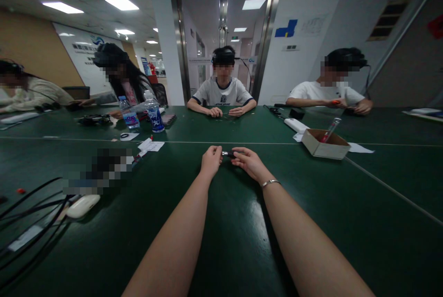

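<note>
My left hand (211,160) and my right hand (248,162) meet just above the dark green table (228,241), both arms stretched forward. Between them is a small dark object with a silvery end (228,153). The left fingers pinch the silvery end and the right fingers pinch the dark end. A thin bracelet (270,182) circles my right wrist. What the small object is I cannot make out.
An open cardboard box (325,145) with a pen-like stick stands to the right. Two water bottles (154,112) and papers (150,145) lie at the left, with black cables (31,204) and a white case (82,205) nearer. Several people sit across the table.
</note>
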Demonstrator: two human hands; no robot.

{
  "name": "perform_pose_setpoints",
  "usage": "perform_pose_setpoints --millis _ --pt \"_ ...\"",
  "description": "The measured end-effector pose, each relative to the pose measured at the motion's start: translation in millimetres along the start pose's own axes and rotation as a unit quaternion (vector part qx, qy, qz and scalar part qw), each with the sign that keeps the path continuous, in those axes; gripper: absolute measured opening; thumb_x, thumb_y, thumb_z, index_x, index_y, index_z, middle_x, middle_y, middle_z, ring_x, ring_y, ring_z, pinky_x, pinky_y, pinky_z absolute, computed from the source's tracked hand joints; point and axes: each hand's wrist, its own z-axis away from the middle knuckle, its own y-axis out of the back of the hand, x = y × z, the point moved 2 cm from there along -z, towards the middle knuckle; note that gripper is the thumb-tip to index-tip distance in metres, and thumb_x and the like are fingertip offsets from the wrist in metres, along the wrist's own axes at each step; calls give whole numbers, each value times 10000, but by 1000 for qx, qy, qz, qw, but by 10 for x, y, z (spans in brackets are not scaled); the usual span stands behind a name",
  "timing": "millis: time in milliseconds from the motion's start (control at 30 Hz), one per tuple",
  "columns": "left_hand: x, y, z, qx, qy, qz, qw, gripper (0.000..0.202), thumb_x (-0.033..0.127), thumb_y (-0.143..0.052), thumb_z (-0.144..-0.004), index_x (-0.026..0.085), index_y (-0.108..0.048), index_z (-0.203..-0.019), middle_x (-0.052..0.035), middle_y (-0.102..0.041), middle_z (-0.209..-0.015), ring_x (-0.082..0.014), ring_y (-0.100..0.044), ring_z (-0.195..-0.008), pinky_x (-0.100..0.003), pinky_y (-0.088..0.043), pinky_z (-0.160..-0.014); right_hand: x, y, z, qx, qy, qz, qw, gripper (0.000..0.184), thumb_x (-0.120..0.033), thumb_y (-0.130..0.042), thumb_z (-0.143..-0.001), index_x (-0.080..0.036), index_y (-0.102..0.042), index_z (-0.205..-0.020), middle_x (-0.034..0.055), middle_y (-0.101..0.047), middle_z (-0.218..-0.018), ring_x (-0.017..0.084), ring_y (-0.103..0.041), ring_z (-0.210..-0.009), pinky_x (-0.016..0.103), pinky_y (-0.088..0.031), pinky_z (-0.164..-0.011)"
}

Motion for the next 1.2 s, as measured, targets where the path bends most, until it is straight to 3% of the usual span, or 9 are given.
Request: perform_pose_setpoints --millis 200,300,433,533,900,1067,1200 --pt "-2 -3 0 -13 -43 -24 999 233 268 -554 -816 185 -618 -1025 -23 -627 -786 -115 -568 -642 -196 -423 -554 -1 8 5 -14 0 1 1000 177 -77 -739 -748 -144 -670 -897 41 -682 -747 136 -666 -612 233 -591 -614" --pt "17 -7 21 -28 -34 -29 999 242 343 -506 -859 175 -618 -991 -18 -608 -718 -119 -549 -605 -212 -418 -562 3 13 2 -15 0 0 1000 183 -77 -742 -748 -142 -671 -903 45 -678 -728 141 -667 -618 236 -589 -616" --pt "23 -9 22 -24 -43 -34 998 232 282 -543 -828 193 -611 -1030 -14 -625 -783 -109 -538 -610 -212 -422 -593 5 15 -1 -18 -1 -2 1000 180 -76 -741 -748 -140 -673 -902 43 -680 -738 137 -664 -608 238 -591 -608" --pt "10 -15 13 -35 -33 -23 999 239 335 -490 -867 187 -615 -1007 -13 -612 -739 -114 -541 -600 -210 -410 -563 2 12 2 -17 -3 -1 1000 179 -69 -732 -750 -141 -675 -903 37 -677 -720 137 -665 -609 232 -588 -604" --pt "36 -18 24 -36 -36 -26 998 225 260 -499 -837 191 -620 -1014 -6 -610 -736 -109 -539 -608 -196 -391 -544 11 20 -6 -19 -1 0 1000 204 -90 -756 -735 -140 -674 -915 35 -670 -724 131 -660 -607 223 -578 -610" --pt "-8 -17 -2 -39 -23 -21 999 262 341 -454 -874 184 -622 -999 -7 -592 -678 -115 -533 -577 -201 -381 -521 6 18 -2 -17 -2 -2 1000 171 -71 -730 -751 -139 -679 -900 40 -673 -735 129 -661 -606 219 -579 -603" --pt "6 -10 7 -34 -20 -29 999 242 272 -494 -838 199 -624 -1028 -18 -628 -795 -108 -543 -608 -196 -378 -523 9 19 -5 -18 -1 -1 1000 169 -79 -739 -743 -145 -683 -888 31 -668 -710 130 -658 -600 219 -579 -590"
